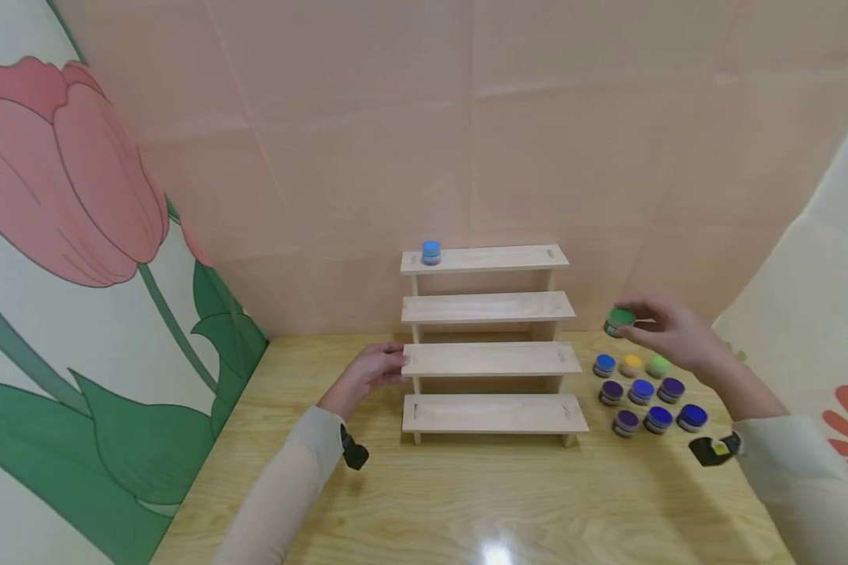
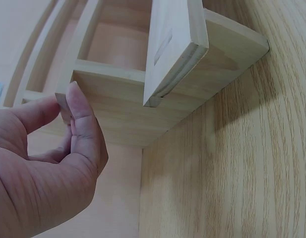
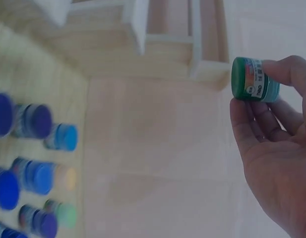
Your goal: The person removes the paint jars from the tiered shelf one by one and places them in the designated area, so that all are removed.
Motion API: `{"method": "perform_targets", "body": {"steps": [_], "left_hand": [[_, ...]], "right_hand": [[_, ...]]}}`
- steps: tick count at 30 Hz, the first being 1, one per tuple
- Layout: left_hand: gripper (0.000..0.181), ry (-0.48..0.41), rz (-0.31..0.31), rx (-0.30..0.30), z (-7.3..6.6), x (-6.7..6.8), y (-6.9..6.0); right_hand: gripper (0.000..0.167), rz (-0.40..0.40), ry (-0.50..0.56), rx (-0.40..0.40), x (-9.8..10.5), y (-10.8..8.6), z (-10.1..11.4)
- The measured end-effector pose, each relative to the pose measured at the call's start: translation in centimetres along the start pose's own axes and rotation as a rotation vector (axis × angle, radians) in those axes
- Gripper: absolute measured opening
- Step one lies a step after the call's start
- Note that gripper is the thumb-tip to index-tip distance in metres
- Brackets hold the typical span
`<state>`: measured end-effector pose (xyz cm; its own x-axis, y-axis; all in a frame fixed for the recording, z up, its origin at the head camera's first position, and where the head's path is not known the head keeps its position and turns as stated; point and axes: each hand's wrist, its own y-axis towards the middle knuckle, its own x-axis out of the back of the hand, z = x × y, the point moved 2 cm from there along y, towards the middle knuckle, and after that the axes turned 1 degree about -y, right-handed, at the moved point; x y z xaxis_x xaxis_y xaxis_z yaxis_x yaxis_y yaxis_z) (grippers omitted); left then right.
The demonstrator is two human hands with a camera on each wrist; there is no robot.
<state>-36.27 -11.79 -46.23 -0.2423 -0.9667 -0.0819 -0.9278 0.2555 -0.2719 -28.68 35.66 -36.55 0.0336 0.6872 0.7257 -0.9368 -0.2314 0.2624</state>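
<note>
A pale wooden stepped rack with several shelves stands on the table. My left hand pinches the left end of its second shelf from the bottom; in the left wrist view the thumb and fingers close over that board's end. Up in the air, right of the rack, my right hand holds a green-lidded paint jar between thumb and fingers. The right wrist view shows the green jar with its printed label. On the top shelf, at the left, sits a light blue paint jar.
Several paint jars with blue, purple, yellow and light green lids stand in rows on the wooden table, right of the rack. A pink backdrop rises behind. Flower-printed panels flank the table.
</note>
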Motion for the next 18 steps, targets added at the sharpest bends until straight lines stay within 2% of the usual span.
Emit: {"method": "perform_targets", "body": {"steps": [7,14,18], "left_hand": [[0.053,0.009,-0.012,0.005,0.0,0.0,0.0],[0.055,0.0,0.0,0.002,-0.1,0.0,-0.1],[0.054,0.003,0.0,-0.001,-0.1,-0.2,-0.2]], "right_hand": [[0.042,-0.001,0.05,0.01,-0.3,-3.1,-2.4],[0.039,0.015,0.107,0.08,-1.0,-5.2,-4.1],[0.039,0.033,0.146,0.094,-1.2,-6.5,-4.7]]}}
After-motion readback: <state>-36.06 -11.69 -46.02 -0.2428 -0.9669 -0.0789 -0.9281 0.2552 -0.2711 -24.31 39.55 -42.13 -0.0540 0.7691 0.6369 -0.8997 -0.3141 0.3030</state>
